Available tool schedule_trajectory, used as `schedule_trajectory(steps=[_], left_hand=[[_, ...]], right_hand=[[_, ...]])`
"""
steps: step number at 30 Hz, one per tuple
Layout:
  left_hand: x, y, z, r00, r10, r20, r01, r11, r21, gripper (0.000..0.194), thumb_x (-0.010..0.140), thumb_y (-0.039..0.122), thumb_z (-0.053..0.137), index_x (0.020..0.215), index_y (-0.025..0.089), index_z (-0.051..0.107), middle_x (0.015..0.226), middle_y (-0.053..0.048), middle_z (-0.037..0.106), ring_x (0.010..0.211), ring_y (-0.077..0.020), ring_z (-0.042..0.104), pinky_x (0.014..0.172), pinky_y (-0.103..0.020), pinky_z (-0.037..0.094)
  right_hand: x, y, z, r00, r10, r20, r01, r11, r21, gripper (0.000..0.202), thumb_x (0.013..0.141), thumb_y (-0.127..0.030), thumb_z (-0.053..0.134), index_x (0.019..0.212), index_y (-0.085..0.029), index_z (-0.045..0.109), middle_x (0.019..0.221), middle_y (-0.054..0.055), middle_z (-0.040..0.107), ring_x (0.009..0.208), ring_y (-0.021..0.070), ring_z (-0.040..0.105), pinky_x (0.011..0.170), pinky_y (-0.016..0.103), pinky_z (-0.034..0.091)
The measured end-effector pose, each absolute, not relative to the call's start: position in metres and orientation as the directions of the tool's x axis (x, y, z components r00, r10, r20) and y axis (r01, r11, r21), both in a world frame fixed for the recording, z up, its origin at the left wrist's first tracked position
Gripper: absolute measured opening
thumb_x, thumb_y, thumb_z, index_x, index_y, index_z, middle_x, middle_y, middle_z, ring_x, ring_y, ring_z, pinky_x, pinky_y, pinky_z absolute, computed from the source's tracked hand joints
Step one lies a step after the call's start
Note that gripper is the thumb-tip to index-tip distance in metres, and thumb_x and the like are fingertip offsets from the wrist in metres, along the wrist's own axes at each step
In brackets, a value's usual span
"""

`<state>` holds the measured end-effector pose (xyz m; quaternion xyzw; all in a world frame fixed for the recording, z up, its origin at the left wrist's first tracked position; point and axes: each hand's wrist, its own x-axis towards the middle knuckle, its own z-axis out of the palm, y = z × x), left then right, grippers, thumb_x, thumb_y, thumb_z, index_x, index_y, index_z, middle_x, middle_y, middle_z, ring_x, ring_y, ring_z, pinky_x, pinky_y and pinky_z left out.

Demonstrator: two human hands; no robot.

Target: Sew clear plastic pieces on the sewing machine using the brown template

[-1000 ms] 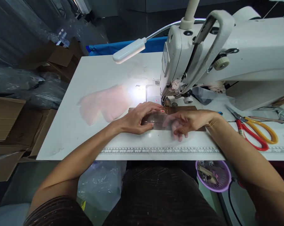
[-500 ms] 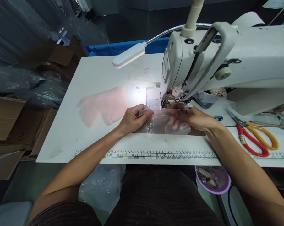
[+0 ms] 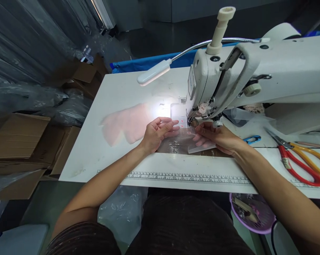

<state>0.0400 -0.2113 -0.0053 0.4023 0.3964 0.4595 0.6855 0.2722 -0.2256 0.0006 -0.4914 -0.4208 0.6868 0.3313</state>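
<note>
My right hand point(image 3: 215, 136) pinches a small piece of sheer, whitish fabric point(image 3: 201, 147) just below the needle area of a white sewing machine point(image 3: 202, 76). Several of its fingers show through the fabric. My left hand point(image 3: 161, 132) is open beside the machine's presser foot point(image 3: 189, 122), fingers stretched out and slightly apart, with nothing visibly held. Under both hands lies a shiny dark panel point(image 3: 173, 145) set in the white table point(image 3: 92, 145). Small red marks show near the left fingertips.
Scissors with red and yellow handles point(image 3: 299, 159) and blue thread snips point(image 3: 252, 139) lie to the right. A lamp point(image 3: 154, 72) lights the table, where pinkish sheer fabric point(image 3: 126, 124) lies. A ruler strip point(image 3: 173, 177) lines the front edge. A purple basket point(image 3: 267, 230) sits below; cardboard boxes point(image 3: 19, 136) stand left.
My left hand has let go of the sheer fabric and its fingers have straightened. My right hand still pinches the piece. The view has shifted, so the table appears farther right.
</note>
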Motion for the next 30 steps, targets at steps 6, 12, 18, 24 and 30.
schedule_trajectory(steps=[6, 12, 18, 24, 30], left_hand=[[0.038, -0.210, -0.007, 0.231, 0.953, -0.194, -0.328, 0.264, 0.907, 0.033, 0.076, 0.034, 0.084, 0.088, 0.016, 0.059, 0.100, -0.007, 0.076, 0.089, -0.0188, 0.075, 0.095, -0.039, 0.060], [0.035, -0.207, -0.005, 0.301, 0.943, -0.144, -0.397, 0.261, 0.880, 0.024, 0.085, 0.030, 0.072, 0.082, 0.019, 0.050, 0.133, -0.007, 0.065, 0.119, -0.0238, 0.066, 0.109, -0.043, 0.051], [0.036, -0.205, -0.008, 0.276, 0.954, -0.118, -0.451, 0.236, 0.861, 0.021, 0.086, 0.025, 0.068, 0.083, 0.020, 0.049, 0.124, -0.005, 0.068, 0.116, -0.0217, 0.068, 0.110, -0.043, 0.051], [0.036, -0.204, -0.010, 0.236, 0.962, -0.136, -0.358, 0.216, 0.908, 0.028, 0.079, 0.028, 0.079, 0.085, 0.017, 0.054, 0.107, -0.009, 0.074, 0.101, -0.0186, 0.074, 0.104, -0.036, 0.055], [0.031, -0.245, 0.020, 0.490, 0.847, -0.208, -0.175, 0.329, 0.928, 0.034, 0.081, 0.029, 0.080, 0.101, 0.015, 0.055, 0.099, -0.011, 0.077, 0.082, -0.0193, 0.076, 0.073, -0.030, 0.064]], right_hand=[[0.275, -0.224, -0.004, -0.299, 0.881, -0.366, -0.050, -0.398, -0.916, 0.048, 0.067, -0.056, 0.089, 0.081, -0.017, 0.065, 0.075, 0.007, 0.072, 0.061, 0.0178, 0.070, 0.050, 0.023, 0.061], [0.277, -0.220, -0.011, -0.223, 0.892, -0.394, -0.171, -0.434, -0.885, 0.027, 0.078, -0.038, 0.087, 0.078, -0.020, 0.067, 0.077, 0.006, 0.072, 0.069, 0.0181, 0.072, 0.055, 0.020, 0.063], [0.271, -0.221, -0.016, -0.162, 0.909, -0.385, -0.259, -0.416, -0.872, 0.021, 0.082, -0.031, 0.084, 0.080, -0.019, 0.066, 0.077, 0.005, 0.072, 0.070, 0.0194, 0.073, 0.063, 0.025, 0.066], [0.262, -0.230, -0.010, -0.156, 0.915, -0.373, -0.176, -0.397, -0.901, 0.028, 0.085, -0.038, 0.082, 0.077, -0.019, 0.063, 0.074, 0.008, 0.072, 0.069, 0.0226, 0.073, 0.060, 0.030, 0.066], [0.290, -0.284, 0.022, -0.610, 0.695, -0.381, 0.055, -0.442, -0.895, 0.039, 0.086, -0.055, 0.075, 0.089, -0.019, 0.061, 0.081, 0.008, 0.073, 0.062, 0.0200, 0.071, 0.039, 0.021, 0.052]])
